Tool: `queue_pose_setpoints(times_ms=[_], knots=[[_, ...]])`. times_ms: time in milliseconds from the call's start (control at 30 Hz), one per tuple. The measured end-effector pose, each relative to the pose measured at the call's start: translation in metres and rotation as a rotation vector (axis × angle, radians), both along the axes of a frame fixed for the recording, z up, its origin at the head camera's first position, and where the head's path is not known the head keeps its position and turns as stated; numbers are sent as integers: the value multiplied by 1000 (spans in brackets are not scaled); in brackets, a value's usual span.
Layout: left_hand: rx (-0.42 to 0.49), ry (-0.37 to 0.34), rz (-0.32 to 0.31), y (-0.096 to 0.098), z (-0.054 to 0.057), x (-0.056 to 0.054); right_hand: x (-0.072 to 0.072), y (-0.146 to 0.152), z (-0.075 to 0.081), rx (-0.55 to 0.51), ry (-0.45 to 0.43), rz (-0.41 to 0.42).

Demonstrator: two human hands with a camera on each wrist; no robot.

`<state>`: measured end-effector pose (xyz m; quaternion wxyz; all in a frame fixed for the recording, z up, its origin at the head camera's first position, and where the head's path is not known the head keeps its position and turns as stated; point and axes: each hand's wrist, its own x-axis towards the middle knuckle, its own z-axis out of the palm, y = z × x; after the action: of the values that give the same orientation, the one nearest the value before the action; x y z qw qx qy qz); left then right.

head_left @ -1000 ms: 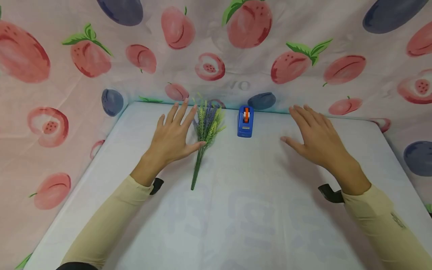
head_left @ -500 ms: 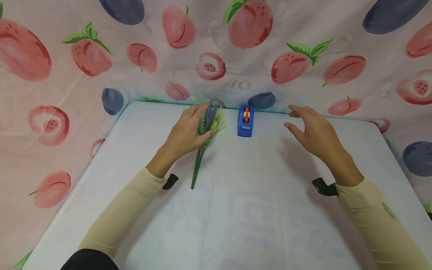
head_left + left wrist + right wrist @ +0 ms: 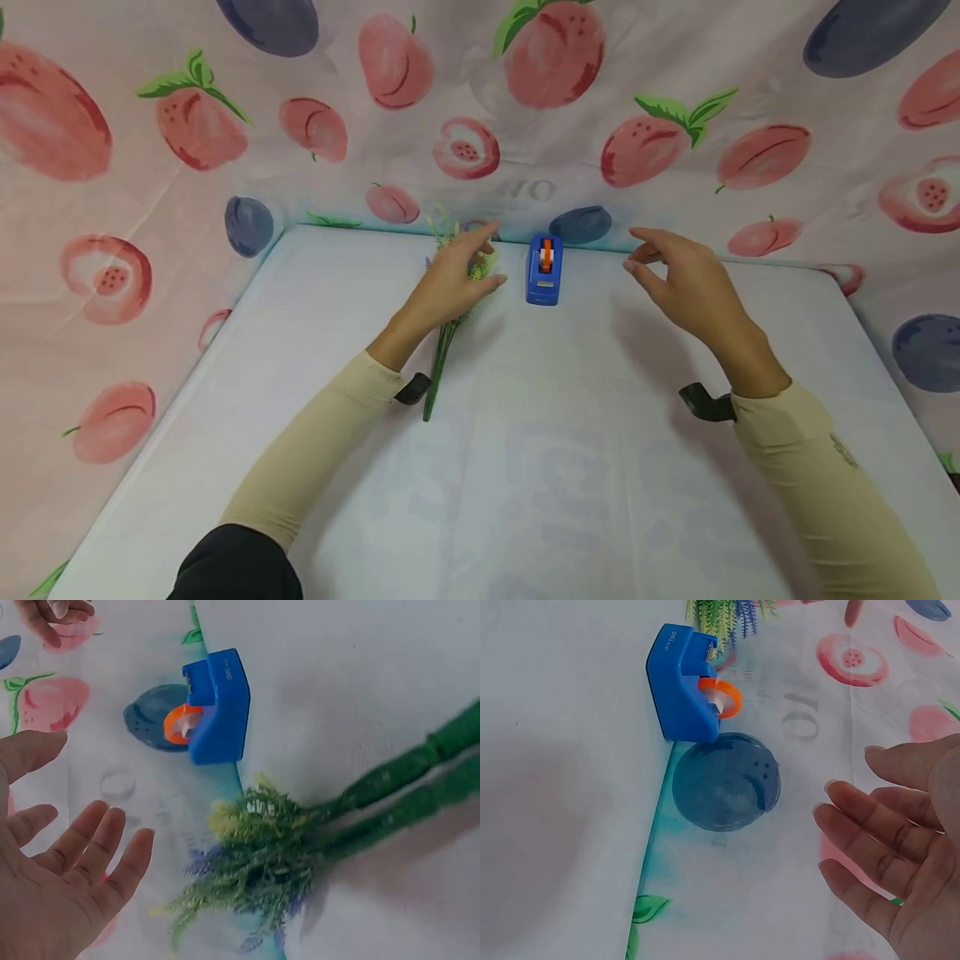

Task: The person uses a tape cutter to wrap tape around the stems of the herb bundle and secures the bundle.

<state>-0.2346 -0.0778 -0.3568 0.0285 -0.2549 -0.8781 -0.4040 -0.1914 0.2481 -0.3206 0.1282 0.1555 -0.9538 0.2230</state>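
Note:
A blue tape dispenser (image 3: 543, 271) with an orange tape core (image 3: 180, 724) stands near the back edge of the white table. To its left lies a bunch of artificial flowers (image 3: 262, 862), green-stemmed with purple and yellow-green tips. My left hand (image 3: 450, 283) hovers above the flower heads, fingers loosely bent, and hides part of them in the head view. Between its thumb and fingers nothing is held, as the left wrist view shows. My right hand (image 3: 690, 283) hangs in the air to the right of the dispenser, its fingers relaxed and holding nothing (image 3: 907, 847).
The white table (image 3: 555, 467) runs back to a wall cloth (image 3: 547, 150) printed with peaches and blue plums. A matching cloth covers the left side. Dark wrist mounts (image 3: 707, 402) stick out from the sleeves.
My left hand has moved right over the flowers, its fingers bending from a wide spread. The right hand has shifted slightly left and its fingers have curved. Flowers and dispenser have stayed put.

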Motion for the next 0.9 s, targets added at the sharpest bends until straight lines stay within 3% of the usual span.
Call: queue_pose_setpoints(times_ms=[500,700,900], knots=[[63,-145,-19,27,-15,-26,-12,-5,-4,-82,-68,23],[96,-225,-38,39,-22,-38,-21,-10,-9,-116,-106,37],[122,-259,-42,54,-30,-48,-30,-14,-15,-129,-146,45]])
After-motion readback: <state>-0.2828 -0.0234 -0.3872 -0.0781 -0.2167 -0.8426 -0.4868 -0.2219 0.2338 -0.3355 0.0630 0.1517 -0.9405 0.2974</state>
